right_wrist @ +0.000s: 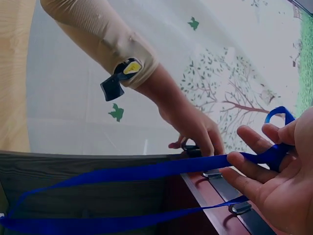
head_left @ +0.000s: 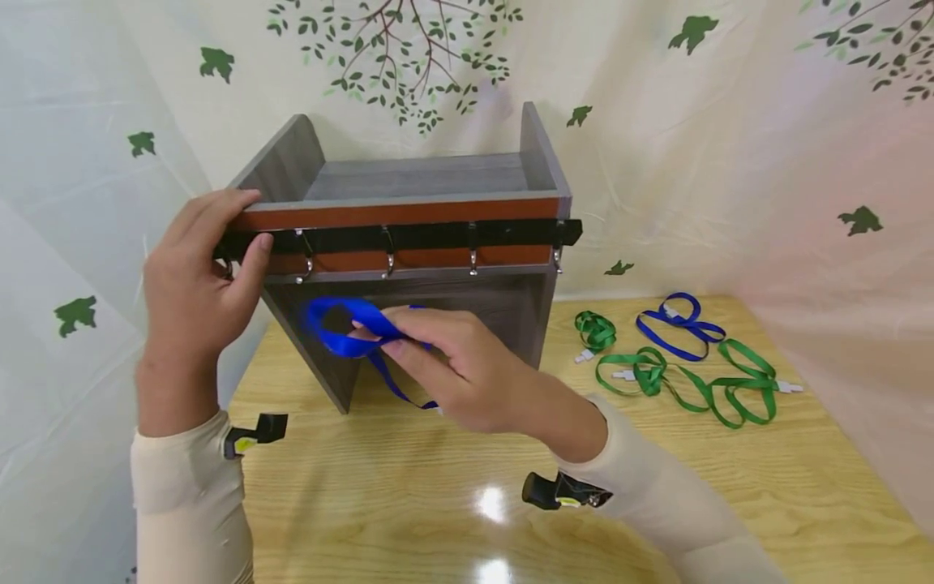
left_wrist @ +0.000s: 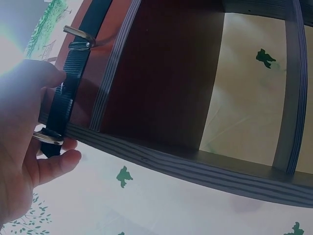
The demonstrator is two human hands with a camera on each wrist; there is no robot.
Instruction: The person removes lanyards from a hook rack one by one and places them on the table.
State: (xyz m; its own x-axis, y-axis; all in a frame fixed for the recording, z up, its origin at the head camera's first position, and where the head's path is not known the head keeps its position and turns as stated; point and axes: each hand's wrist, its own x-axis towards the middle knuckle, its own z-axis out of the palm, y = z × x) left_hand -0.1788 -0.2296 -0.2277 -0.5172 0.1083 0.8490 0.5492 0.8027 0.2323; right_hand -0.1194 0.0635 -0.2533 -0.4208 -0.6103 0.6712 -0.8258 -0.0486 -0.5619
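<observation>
A grey wooden shelf unit (head_left: pixel 416 174) with a reddish-brown front strip stands on the table, and a black hook rail (head_left: pixel 430 236) with several silver hooks runs across that strip. My left hand (head_left: pixel 197 272) grips the rail's left end at the shelf corner, its thumb (left_wrist: pixel 49 74) on the rail's front. Below the hooks, my right hand (head_left: pixel 467 369) pinches a blue lanyard (head_left: pixel 343 345). One loop of it opens out left of the fingertips, and the rest hangs down in front of the shelf. In the right wrist view, two long blue strands (right_wrist: pixel 146 170) stretch away from the fingers.
On the table (head_left: pixel 409 503) to the right lie several green lanyards (head_left: pixel 649 373) with white clips and another blue lanyard (head_left: pixel 679 320). A pale cloth backdrop (head_left: pixel 657 203) printed with leaves and birds hangs behind the shelf.
</observation>
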